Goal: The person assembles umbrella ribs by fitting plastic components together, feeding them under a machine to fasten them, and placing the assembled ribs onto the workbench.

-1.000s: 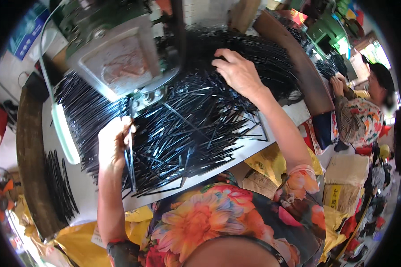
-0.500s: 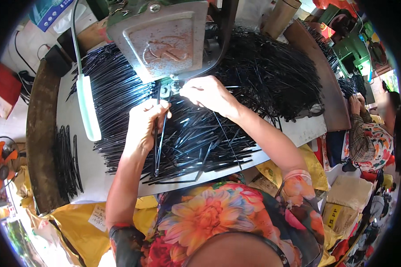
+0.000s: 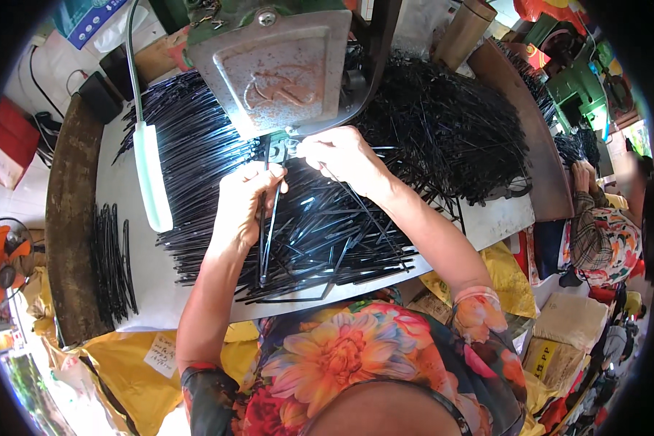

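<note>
My left hand (image 3: 251, 196) is closed around a pair of thin black metal ribs (image 3: 264, 251), similar to umbrella ribs, which slant down toward me and meet at their lower end. Their upper ends are at the small lit work point (image 3: 277, 151) beneath the green machine's head (image 3: 287, 80). Just right of that point, my right hand (image 3: 345, 161) is closed in a pinch. Another thin black rib (image 3: 367, 207) runs from its fingers down to the right, over the loose ribs (image 3: 320, 243). The fingertips partly cover what they grip.
Dense piles of black ribs lie left (image 3: 196, 145) and right (image 3: 450, 131) on the pale tabletop (image 3: 149, 291). A curved wooden rim (image 3: 73, 240) bounds its left side. A lit lamp (image 3: 152, 178) hangs beside the machine. An orange fan (image 3: 3, 261) stands far left; another person (image 3: 603, 232) works at right.
The whole scene has shifted slightly right in view. The rib by my right hand has changed its slant, its lower end now farther right. Both hands stay closed near the machine's work point.
</note>
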`<action>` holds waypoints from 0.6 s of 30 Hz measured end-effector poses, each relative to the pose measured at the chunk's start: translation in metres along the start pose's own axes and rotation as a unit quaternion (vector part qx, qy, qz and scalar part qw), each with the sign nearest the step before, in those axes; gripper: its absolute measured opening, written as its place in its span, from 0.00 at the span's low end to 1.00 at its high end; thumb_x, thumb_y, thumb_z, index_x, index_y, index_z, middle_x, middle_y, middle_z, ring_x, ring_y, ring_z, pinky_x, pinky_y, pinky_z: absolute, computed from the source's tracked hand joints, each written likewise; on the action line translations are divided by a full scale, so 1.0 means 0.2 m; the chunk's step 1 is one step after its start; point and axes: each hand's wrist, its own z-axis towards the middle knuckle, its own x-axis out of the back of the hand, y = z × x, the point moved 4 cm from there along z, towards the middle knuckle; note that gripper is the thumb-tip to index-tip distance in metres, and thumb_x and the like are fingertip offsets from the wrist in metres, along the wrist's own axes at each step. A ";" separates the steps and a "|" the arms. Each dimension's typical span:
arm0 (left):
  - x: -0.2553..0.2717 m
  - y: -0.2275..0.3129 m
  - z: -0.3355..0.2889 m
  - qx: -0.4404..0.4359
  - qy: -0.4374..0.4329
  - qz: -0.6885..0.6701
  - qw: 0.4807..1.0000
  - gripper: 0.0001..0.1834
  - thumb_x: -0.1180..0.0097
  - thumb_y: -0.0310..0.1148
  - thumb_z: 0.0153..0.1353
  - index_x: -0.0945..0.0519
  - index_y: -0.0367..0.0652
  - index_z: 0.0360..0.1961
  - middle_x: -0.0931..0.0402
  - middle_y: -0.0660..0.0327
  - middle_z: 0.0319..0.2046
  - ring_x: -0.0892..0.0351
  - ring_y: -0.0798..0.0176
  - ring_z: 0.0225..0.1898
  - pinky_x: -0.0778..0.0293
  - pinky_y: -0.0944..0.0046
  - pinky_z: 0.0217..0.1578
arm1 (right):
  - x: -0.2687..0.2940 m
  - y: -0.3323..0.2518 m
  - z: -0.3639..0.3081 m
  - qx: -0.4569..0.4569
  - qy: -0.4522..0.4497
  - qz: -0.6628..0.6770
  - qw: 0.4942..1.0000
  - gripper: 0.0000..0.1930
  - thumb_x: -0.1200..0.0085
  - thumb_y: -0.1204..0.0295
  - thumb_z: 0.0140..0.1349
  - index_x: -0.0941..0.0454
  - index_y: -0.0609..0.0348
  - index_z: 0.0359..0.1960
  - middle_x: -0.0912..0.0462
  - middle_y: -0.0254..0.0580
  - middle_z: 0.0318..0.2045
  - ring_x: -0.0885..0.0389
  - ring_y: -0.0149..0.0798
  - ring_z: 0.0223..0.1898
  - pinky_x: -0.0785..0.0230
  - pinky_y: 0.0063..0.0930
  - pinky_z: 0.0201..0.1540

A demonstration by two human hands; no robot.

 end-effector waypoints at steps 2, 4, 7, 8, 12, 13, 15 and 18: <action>-0.01 0.01 0.00 -0.003 0.000 -0.002 1.000 0.05 0.42 0.29 0.47 0.24 0.39 0.20 0.31 0.65 0.12 0.43 0.76 0.09 0.48 0.77 0.11 | 0.00 0.00 0.00 0.000 -0.002 0.008 1.000 0.12 0.50 0.72 0.53 0.28 0.62 0.14 0.32 0.29 0.12 0.38 0.21 0.13 0.48 0.15 0.15; -0.03 0.02 -0.01 0.008 -0.002 0.004 1.000 0.05 0.42 0.29 0.47 0.24 0.39 0.20 0.31 0.65 0.12 0.43 0.76 0.09 0.48 0.77 0.10 | 0.01 0.01 0.01 0.000 -0.001 0.004 1.000 0.12 0.50 0.72 0.53 0.29 0.61 0.13 0.32 0.29 0.11 0.38 0.21 0.13 0.48 0.15 0.15; -0.03 0.02 -0.01 -0.001 0.000 0.009 1.000 0.06 0.42 0.29 0.47 0.24 0.39 0.20 0.32 0.65 0.12 0.43 0.76 0.09 0.48 0.77 0.10 | 0.00 0.01 0.01 -0.001 0.003 0.000 1.000 0.12 0.50 0.72 0.53 0.29 0.61 0.13 0.32 0.29 0.11 0.38 0.21 0.13 0.48 0.15 0.15; -0.03 0.02 -0.01 -0.002 0.003 0.007 1.000 0.06 0.42 0.29 0.47 0.24 0.39 0.20 0.32 0.65 0.12 0.43 0.76 0.09 0.48 0.76 0.10 | 0.00 0.02 0.01 -0.002 0.006 0.001 1.000 0.13 0.50 0.72 0.53 0.29 0.61 0.12 0.32 0.29 0.11 0.38 0.21 0.13 0.48 0.15 0.15; -0.02 0.02 0.00 -0.005 0.001 0.013 1.000 0.06 0.42 0.29 0.47 0.25 0.39 0.20 0.32 0.65 0.12 0.43 0.76 0.09 0.48 0.76 0.10 | 0.00 0.02 0.01 -0.018 0.011 0.009 1.000 0.13 0.50 0.72 0.53 0.30 0.61 0.12 0.32 0.29 0.11 0.38 0.21 0.13 0.48 0.15 0.15; -0.03 0.03 -0.01 -0.003 0.002 0.013 1.000 0.06 0.42 0.29 0.47 0.25 0.39 0.20 0.32 0.65 0.11 0.43 0.76 0.09 0.48 0.76 0.10 | 0.00 0.02 0.01 -0.009 0.010 0.008 1.000 0.12 0.50 0.72 0.53 0.29 0.61 0.12 0.32 0.29 0.11 0.38 0.21 0.12 0.48 0.15 0.14; -0.03 0.03 -0.01 -0.001 0.002 0.012 1.000 0.06 0.42 0.29 0.47 0.25 0.39 0.20 0.32 0.65 0.11 0.43 0.76 0.09 0.48 0.76 0.10 | 0.00 0.02 0.01 0.000 0.010 0.006 1.000 0.12 0.50 0.72 0.53 0.29 0.61 0.13 0.32 0.29 0.11 0.38 0.21 0.12 0.48 0.15 0.14; -0.03 0.02 -0.01 -0.007 0.005 0.005 1.000 0.06 0.43 0.29 0.48 0.25 0.39 0.19 0.33 0.66 0.11 0.43 0.76 0.09 0.48 0.76 0.10 | -0.01 0.02 0.01 -0.001 -0.013 -0.007 1.000 0.09 0.53 0.72 0.55 0.24 0.64 0.25 0.32 0.28 0.15 0.39 0.18 0.14 0.50 0.11 0.13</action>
